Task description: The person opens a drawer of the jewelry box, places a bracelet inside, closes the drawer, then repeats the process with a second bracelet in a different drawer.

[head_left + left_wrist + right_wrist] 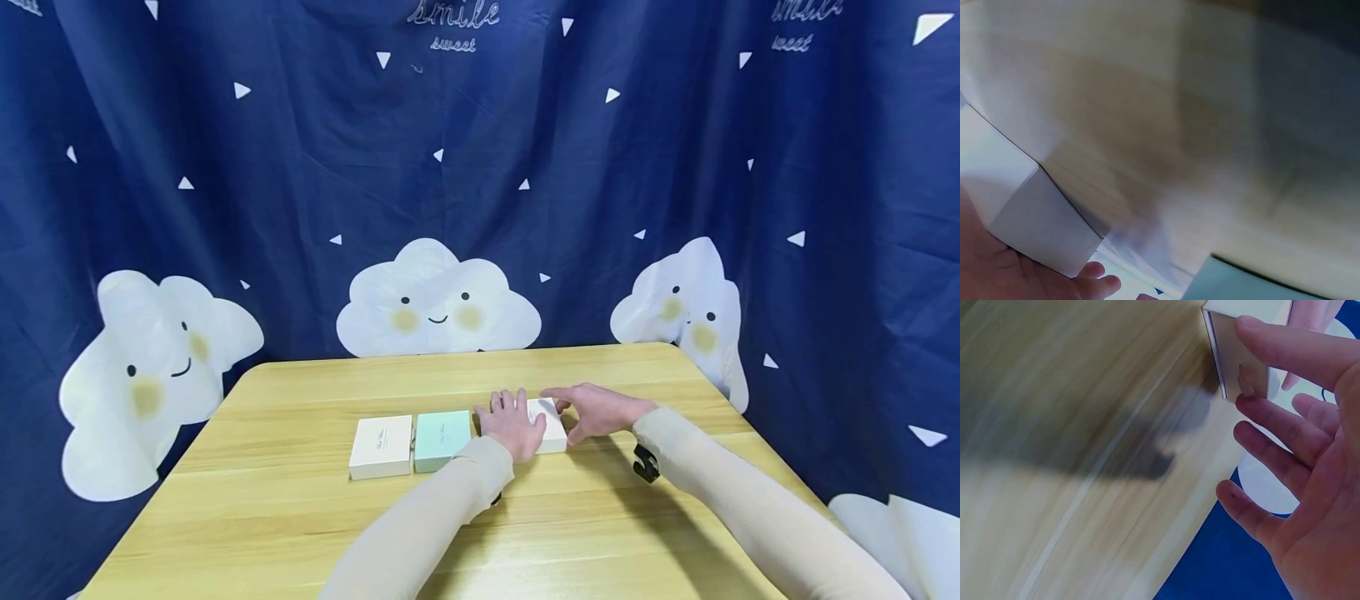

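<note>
A white box [551, 433] lies on the table between the two hands. My left hand [513, 427] rests over its left part with fingers spread, hiding that part. In the left wrist view, the palm and fingers [1041, 278] lie along the white box [1047, 219]. At the right end of the box is my right hand [600, 410], thumb and fingers apart. The right wrist view shows the thumb near the box's end edge, and the index fingertip by a small pale tab [1244, 384] on that end. A mint-green box [442, 439] lies left of the left hand.
Another white box [381, 446] with small lettering sits beside the mint-green one, at the left of the row. The wooden table [247, 508] has a rounded far edge. Behind hangs a dark blue curtain [300, 192] with smiling clouds.
</note>
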A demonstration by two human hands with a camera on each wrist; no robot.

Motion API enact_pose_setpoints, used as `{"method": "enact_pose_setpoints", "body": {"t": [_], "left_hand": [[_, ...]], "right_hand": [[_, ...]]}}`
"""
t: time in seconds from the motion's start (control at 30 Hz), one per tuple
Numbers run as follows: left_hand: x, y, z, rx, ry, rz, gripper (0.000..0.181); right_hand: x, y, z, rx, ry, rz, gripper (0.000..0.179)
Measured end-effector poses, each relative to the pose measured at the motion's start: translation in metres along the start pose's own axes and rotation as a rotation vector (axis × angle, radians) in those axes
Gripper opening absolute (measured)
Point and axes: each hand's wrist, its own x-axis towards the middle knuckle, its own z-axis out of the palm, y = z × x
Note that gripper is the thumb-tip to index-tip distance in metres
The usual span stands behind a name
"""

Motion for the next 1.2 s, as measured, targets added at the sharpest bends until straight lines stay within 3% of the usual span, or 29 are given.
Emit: {"method": "enact_pose_setpoints", "body": {"t": [0.47, 0.7, 1.0, 1.2], "left_hand": [[0.01, -0.005, 0.003, 0.048, 0.0, 0.033, 0.078], [0.011, -0.007, -0.007, 0.029, -0.008, 0.058, 0.076], [0.015, -0.012, -0.018, 0.078, 0.096, 0.176, 0.065], [0.018, -0.015, -0.024, 0.111, 0.064, 0.222, 0.067]], "right_hand": [[-0.005, -0.004, -0.006, -0.093, 0.025, 0.027, 0.088], [-0.007, -0.003, -0.01, -0.127, 0.041, 0.055, 0.085], [-0.005, 0.002, -0.009, -0.2, 0.073, -0.004, 0.074], [-0.007, 0.002, -0.008, -0.196, 0.077, -0.005, 0.072]]}}
